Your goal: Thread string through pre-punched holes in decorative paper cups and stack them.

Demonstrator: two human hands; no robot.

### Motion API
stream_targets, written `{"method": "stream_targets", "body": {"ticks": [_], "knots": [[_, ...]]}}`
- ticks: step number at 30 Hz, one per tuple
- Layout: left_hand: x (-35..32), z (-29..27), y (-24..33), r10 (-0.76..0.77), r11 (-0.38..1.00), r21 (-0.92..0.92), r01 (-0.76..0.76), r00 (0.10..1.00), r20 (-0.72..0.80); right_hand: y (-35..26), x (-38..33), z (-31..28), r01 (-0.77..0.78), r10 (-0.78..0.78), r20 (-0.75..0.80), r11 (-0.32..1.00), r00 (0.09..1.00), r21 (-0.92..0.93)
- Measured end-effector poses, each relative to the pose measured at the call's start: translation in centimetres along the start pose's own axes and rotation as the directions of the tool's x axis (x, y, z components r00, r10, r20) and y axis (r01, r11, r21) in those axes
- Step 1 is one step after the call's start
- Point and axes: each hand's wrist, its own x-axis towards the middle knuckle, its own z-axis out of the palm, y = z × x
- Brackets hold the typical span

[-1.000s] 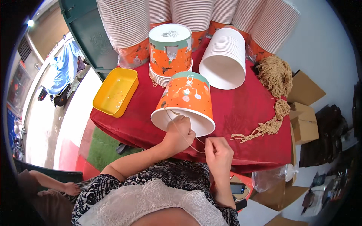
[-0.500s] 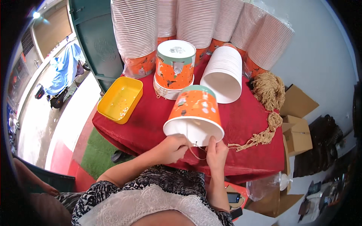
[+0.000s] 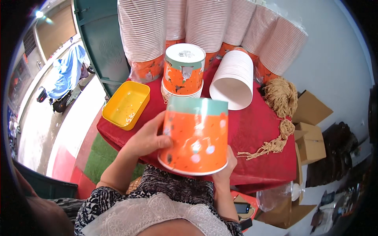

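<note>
An orange paper bucket (image 3: 195,137) with a green band round its base is between my hands, mouth downward and slightly tilted. My left hand (image 3: 146,137) grips its left side, thumb on the printed wall and fingers partly hidden behind. My right hand (image 3: 226,168) holds the lower right near the white rim; most of those fingers are hidden by the bucket. Just beyond stands a short stack of upturned orange buckets (image 3: 183,76). To its right a nested stack of white-lined buckets (image 3: 232,80) lies on its side, mouth toward me.
A red-covered table (image 3: 260,169) carries a yellow tray (image 3: 128,104) with small pale pieces at left. Tall wrapped bucket stacks (image 3: 141,35) line the back. Tan cord bundles (image 3: 280,96) lie at right, near cardboard boxes (image 3: 311,141). Another person's arm (image 3: 39,196) shows lower left.
The bucket has come closer and turned so its mouth faces down, hiding the cord at its rim. My left hand has shifted from the rim up to the bucket's left side.
</note>
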Motion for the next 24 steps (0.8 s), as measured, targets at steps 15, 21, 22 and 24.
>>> {"method": "stream_targets", "body": {"ticks": [15,21,22,24], "knots": [[-2.1,-5.9,7.9,0.507,0.850,0.474,-0.230,0.601,-0.618,3.0,-1.7,-1.7,-0.253,0.268,-0.052,0.946,0.962,0.203],[4.0,-8.7,8.4,0.607,0.759,0.626,-0.179,0.541,-0.582,2.3,-2.4,-2.4,-0.331,0.341,0.038,0.871,0.939,0.364],[4.6,-9.2,8.0,0.588,0.777,0.600,-0.189,0.560,-0.584,1.2,-2.1,-2.7,-0.334,0.332,0.100,0.785,0.938,0.523],[6.4,-10.1,7.1,0.589,0.769,0.614,-0.181,0.576,-0.567,-1.9,-1.3,-3.8,-0.242,0.141,0.197,0.561,0.970,0.792]]}}
